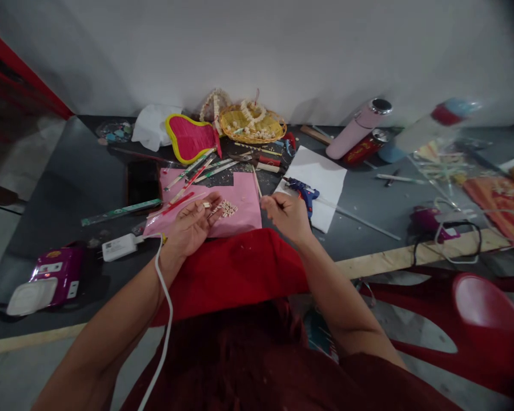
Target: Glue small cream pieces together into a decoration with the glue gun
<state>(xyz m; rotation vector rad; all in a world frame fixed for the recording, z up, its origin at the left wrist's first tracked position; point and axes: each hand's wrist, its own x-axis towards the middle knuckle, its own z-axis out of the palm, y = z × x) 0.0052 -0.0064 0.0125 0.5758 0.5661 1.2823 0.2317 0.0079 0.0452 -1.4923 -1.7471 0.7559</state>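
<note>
red cloth at table edge | left hand: palm up, pale bead held at fingertips | right hand: fingers curled, contents can't tell | bead pile on pink sheet | glue gun on white paper | basket by wall

One head-worn view, close above both hands, forward and down across the tabletop to the wall.
</note>
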